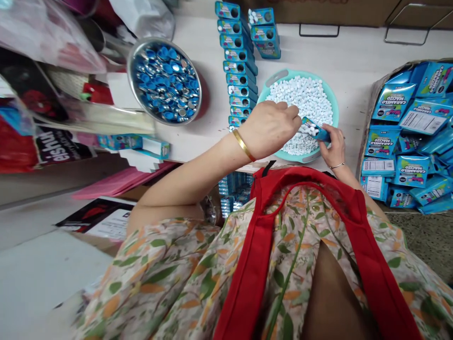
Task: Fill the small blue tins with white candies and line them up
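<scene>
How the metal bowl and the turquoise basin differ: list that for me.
Colour: the metal bowl is silver; the turquoise basin is blue-green.
Contents: the metal bowl holds blue-and-silver round pieces; the turquoise basin holds small white candies.
Hands: the left hand and right hand are at the turquoise basin; neither touches the metal bowl.
Shared: both are round, filled, and on the white tabletop.

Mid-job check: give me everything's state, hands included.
Round turquoise plastic basin: filled with small white pellets.
Round shiny metal bowl: filled with blue-and-silver caps.
Row of blue printed boxes: lined up, round holes showing.
Brown cardboard carton: open, full of blue printed packs.
Small blue printed box: held tilted, pellets showing.
Left hand: curled above basin, contents unclear.
Right hand: gripping that box.
</scene>
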The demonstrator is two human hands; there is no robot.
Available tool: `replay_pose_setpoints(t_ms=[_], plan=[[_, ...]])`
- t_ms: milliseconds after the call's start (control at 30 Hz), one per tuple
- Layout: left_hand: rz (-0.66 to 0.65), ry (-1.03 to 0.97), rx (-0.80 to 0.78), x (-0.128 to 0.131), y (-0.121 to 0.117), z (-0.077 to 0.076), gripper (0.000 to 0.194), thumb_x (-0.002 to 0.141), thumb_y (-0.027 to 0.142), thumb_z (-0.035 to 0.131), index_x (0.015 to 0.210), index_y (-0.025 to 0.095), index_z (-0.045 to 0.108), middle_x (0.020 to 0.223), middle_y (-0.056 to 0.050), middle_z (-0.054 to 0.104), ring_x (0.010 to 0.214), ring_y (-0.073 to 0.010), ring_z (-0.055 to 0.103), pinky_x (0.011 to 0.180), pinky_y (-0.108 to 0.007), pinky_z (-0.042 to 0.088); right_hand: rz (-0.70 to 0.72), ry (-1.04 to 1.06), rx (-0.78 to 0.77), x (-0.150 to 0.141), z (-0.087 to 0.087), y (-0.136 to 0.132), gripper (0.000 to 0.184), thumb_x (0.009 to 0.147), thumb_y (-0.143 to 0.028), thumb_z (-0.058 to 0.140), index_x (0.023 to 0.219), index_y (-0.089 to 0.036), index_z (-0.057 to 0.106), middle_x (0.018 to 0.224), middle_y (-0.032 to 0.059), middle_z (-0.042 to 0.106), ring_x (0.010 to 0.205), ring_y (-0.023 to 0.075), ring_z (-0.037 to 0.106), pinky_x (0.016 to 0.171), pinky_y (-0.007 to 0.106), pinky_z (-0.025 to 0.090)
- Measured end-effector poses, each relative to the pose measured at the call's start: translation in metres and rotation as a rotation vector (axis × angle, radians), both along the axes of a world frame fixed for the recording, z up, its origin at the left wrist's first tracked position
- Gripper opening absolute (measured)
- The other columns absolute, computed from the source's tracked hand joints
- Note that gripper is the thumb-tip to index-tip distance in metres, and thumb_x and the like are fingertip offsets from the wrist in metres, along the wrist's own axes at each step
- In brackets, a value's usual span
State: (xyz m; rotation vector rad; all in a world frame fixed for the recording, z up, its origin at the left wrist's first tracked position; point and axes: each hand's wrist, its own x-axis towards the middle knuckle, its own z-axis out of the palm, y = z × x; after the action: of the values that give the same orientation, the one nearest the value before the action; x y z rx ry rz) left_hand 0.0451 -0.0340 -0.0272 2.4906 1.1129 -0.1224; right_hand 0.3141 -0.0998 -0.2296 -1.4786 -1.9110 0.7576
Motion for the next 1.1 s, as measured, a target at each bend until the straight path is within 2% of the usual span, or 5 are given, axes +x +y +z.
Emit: replay_pose_setpoints(t_ms=[200,433,633,867,1100], plan=[[0.176,-0.146,-0.044,-0.028,-0.008,-0.028,0.027,0.108,0.030,0.048,0.111,0.021,0.073,0.101,-0.011,0.065,0.115,-0.0335,0.066,0.099,-0.052,0.052,-0.023,0.013,-0.032,0.002,0.003,0.000,0.044,0.102,-0.052,0.058,0.137,-0.027,0.063,0.140,0.0147,0.076,0.133,0.0343,0.070,0.118,0.060,0.058],[0.451,-0.019,-0.123,-0.086,-0.016,-0.166,0.016,0.106,0.030,0.054,0.111,0.024,0.068,0.111,-0.012,0.070,0.122,-0.0343,0.056,0.106,-0.057,0.045,-0.134,0.059,-0.056,0.021,0.001,-0.003,0.048,0.098,-0.055,0.060,0.138,-0.027,0.062,0.137,0.0131,0.075,0.130,0.0340,0.071,0.117,0.062,0.058],[0.461,-0.026,-0.327,-0.003,-0.011,-0.237,0.032,0.098,0.007,0.045,0.119,0.015,0.068,0.136,-0.025,0.069,0.131,-0.0377,0.060,0.117,-0.056,0.043,-0.204,0.095,-0.029,0.038,-0.007,-0.007,0.052,0.096,-0.056,0.066,0.136,-0.024,0.061,0.131,0.0145,0.073,0.123,0.0329,0.073,0.112,0.062,0.061],[0.414,-0.197,-0.428,0.019,-0.008,-0.230,0.033,0.102,0.020,0.051,0.132,0.013,0.064,0.140,-0.025,0.068,0.133,-0.0335,0.062,0.120,-0.049,0.046,-0.309,0.080,0.016,0.050,-0.009,-0.010,0.059,0.094,-0.066,0.070,0.135,-0.025,0.060,0.126,0.0118,0.073,0.113,0.0289,0.074,0.102,0.055,0.066],[0.300,-0.335,-0.236,-0.042,-0.010,-0.160,0.030,0.104,0.031,0.055,0.130,0.019,0.065,0.123,-0.016,0.072,0.121,-0.0321,0.065,0.108,-0.048,0.052,-0.278,-0.016,0.014,0.044,0.008,-0.008,0.050,0.096,-0.060,0.065,0.131,-0.024,0.064,0.126,0.0146,0.076,0.119,0.0334,0.074,0.108,0.060,0.064]])
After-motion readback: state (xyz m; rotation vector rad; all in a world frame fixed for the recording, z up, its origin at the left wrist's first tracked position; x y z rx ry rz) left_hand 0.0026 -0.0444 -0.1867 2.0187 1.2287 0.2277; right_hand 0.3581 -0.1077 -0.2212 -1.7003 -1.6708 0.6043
